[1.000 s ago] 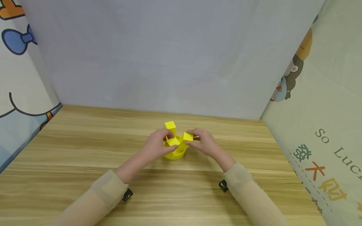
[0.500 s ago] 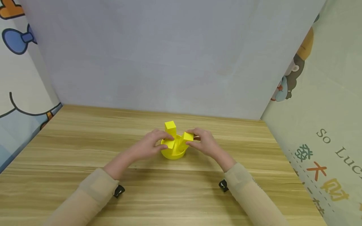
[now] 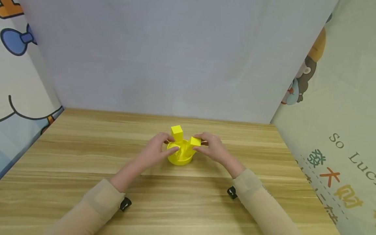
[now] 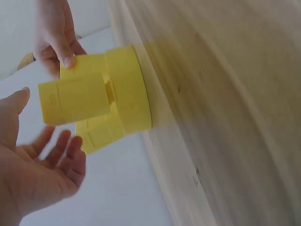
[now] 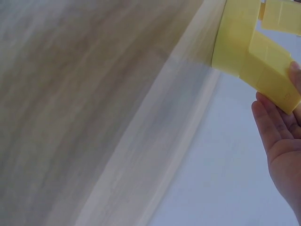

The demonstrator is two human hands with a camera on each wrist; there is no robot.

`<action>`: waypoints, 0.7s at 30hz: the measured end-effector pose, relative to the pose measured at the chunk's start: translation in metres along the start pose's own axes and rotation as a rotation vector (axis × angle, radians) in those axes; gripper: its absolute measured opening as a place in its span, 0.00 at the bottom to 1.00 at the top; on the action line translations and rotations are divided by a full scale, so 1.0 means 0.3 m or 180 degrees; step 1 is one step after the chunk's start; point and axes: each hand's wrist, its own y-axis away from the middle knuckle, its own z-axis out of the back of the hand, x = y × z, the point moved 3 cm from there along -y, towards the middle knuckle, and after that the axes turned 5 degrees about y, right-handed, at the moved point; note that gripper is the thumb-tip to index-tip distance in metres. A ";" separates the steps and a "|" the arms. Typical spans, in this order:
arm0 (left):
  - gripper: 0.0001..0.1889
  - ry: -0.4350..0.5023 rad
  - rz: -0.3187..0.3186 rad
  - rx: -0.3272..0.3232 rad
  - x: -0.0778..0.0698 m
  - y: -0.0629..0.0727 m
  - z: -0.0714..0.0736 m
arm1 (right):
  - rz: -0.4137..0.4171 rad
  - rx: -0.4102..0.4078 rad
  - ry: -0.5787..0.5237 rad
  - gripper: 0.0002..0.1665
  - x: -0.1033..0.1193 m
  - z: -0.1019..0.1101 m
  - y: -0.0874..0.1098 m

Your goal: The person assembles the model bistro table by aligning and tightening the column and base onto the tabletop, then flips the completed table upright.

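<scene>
A round yellow dish point(image 3: 180, 162) stands on the table with three yellow rectangular blocks rising out of it. The back block point(image 3: 177, 131) stands untouched. My right hand point(image 3: 213, 148) pinches the top of the right block point(image 3: 195, 142), which leans outward, between thumb and fingers. My left hand point(image 3: 155, 148) is around the top of the left block point(image 4: 75, 100). In the left wrist view a gap shows between that block and the left thumb point(image 4: 19, 100), and the fingers lie loosely curved beside it. In the head view the left hand partly hides the block.
The wood-grain table point(image 3: 88, 153) extends on all sides of the dish. A pale grey backdrop point(image 3: 164, 65) rises behind it, and printed cloth panels stand left and right point(image 3: 332, 140). Black wrist devices hang under both sleeves, the left one point(image 3: 125, 204) and the right one point(image 3: 232, 192).
The left block has shifted from over the dish's middle to its left side, the left hand moving with it. The left fingers have since loosened from the block. The right hand stays put.
</scene>
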 end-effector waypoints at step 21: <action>0.23 0.0110 0.0231 -0.0167 0.017 0.013 -0.023 | -0.0024 -0.0018 -0.0023 0.25 0.014 0.006 0.005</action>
